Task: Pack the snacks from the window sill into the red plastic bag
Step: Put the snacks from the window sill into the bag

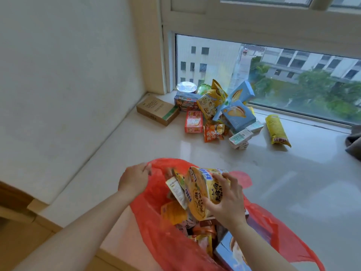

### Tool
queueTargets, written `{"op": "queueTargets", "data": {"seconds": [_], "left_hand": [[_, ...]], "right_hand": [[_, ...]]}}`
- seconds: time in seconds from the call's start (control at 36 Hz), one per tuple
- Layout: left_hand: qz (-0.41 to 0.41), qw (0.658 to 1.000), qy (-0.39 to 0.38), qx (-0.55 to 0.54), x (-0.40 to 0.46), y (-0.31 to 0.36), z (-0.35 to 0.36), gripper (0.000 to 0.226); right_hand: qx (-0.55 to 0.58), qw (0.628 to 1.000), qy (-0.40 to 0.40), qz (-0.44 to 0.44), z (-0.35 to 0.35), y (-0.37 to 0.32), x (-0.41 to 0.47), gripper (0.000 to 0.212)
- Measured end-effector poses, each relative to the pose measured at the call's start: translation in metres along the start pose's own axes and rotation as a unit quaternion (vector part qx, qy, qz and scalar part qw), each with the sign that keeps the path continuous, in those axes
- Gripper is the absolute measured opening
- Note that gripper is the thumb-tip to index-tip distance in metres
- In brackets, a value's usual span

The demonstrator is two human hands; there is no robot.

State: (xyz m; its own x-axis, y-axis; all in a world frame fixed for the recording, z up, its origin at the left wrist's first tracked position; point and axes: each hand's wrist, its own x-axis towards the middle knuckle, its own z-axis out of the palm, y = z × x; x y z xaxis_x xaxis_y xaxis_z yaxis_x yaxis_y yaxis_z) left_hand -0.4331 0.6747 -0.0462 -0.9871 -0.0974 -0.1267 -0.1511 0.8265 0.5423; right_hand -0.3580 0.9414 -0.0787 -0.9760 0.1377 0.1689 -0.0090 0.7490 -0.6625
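One red plastic bag (156, 222) is seen at 6 o'clock in the view, standing open on the window sill (293, 192) at its near edge. Its rim is pinched up at 10 o'clock by the left hand (134, 178), fingers clenched on the red film. One yellow snack pack (203, 192) with dark lettering is gripped by the right hand (227, 200) over the bag mouth, fingers spread and curled round its right side. Just left of it, one white-backed packet (176, 192) is propped upright inside the bag. Deeper in the bag, one orange packet (172, 213) and one blue box (226, 251) can be made out; the rest is a jumble, count cannot be told.

Remaining snacks are piled at 12 o'clock on the sill, against the window (293, 75): two blue boxes (237, 116), one yellow bag (211, 102) with cartoon print, one red-and-white box (193, 121), one orange packet on the sill (214, 133), two small pale cartons (240, 137), plus a foil-lidded cup (186, 87) on a printed box at the back. One brown cardboard box (157, 110) lies at 11 o'clock of the pile. One long yellow tube pack (276, 131) lies apart at 2 o'clock. A grey cloth (354, 145) is cut off at the right edge.
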Motion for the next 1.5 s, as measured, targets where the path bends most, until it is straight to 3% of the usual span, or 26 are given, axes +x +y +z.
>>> {"op": "queueTargets", "data": {"seconds": [0.11, 0.19, 0.39, 0.53, 0.61, 0.69, 0.75, 0.83, 0.89, 0.94, 0.97, 1.08, 1.17, 1.28, 1.5], "left_hand": [[-0.022, 0.985, 0.11, -0.134, 0.003, 0.02, -0.024, 0.036], [-0.009, 0.971, 0.143, -0.192, 0.005, 0.039, -0.04, 0.032], [0.015, 0.947, 0.118, -0.299, 0.002, 0.062, -0.063, 0.022], [0.032, 0.934, 0.029, -0.355, -0.001, 0.066, -0.07, 0.022], [0.001, 0.918, 0.005, -0.397, 0.001, 0.065, -0.063, 0.024], [-0.019, 0.888, 0.014, -0.46, 0.004, 0.065, -0.058, 0.033], [-0.012, 0.883, 0.027, -0.469, 0.007, 0.066, -0.059, 0.041], [0.006, 0.893, 0.043, -0.447, 0.011, 0.065, -0.064, 0.049], [0.011, 0.903, 0.059, -0.425, 0.013, 0.063, -0.066, 0.047], [0.011, 0.909, 0.073, -0.41, 0.013, 0.062, -0.064, 0.042], [0.015, 0.91, 0.077, -0.407, 0.012, 0.063, -0.062, 0.04], [0.046, 0.922, 0.063, -0.379, 0.008, 0.076, -0.056, 0.043], [0.065, 0.925, 0.053, -0.372, 0.005, 0.092, -0.055, 0.045], [0.084, 0.916, 0.041, -0.389, 0.007, 0.11, -0.05, 0.045], [0.072, 0.895, 0.022, -0.439, 0.012, 0.134, -0.039, 0.047]], "right_hand": [[-0.01, 1.0, -0.027, 0.005, -0.003, 0.001, 0.001, 0.067], [-0.016, 0.999, -0.037, 0.005, -0.003, -0.002, 0.002, 0.069], [0.025, 0.999, -0.013, 0.042, -0.003, -0.02, 0.009, 0.083], [0.045, 0.997, -0.037, 0.048, 0.013, -0.042, 0.017, 0.084], [0.023, 0.991, -0.133, 0.005, 0.027, -0.051, 0.015, 0.083], [0.016, 0.96, -0.28, -0.022, 0.037, -0.051, 0.009, 0.05], [-0.03, 0.941, -0.332, -0.054, 0.034, -0.05, 0.005, 0.037], [-0.108, 0.948, -0.286, -0.092, 0.02, -0.04, 0.008, 0.031], [-0.129, 0.972, -0.179, -0.085, 0.01, -0.023, 0.014, 0.024], [-0.161, 0.985, -0.056, -0.034, 0.001, 0.002, 0.021, 0.025], [-0.179, 0.984, -0.015, 0.02, -0.006, 0.016, 0.023, 0.036], [-0.27, 0.917, -0.066, 0.285, -0.042, 0.064, 0.01, 0.076], [-0.323, 0.849, -0.121, 0.401, -0.057, 0.088, -0.012, 0.063], [-0.28, 0.813, -0.174, 0.481, -0.072, 0.105, -0.042, 0.04], [-0.18, 0.843, -0.14, 0.487, -0.139, 0.133, -0.068, 0.033]]}}
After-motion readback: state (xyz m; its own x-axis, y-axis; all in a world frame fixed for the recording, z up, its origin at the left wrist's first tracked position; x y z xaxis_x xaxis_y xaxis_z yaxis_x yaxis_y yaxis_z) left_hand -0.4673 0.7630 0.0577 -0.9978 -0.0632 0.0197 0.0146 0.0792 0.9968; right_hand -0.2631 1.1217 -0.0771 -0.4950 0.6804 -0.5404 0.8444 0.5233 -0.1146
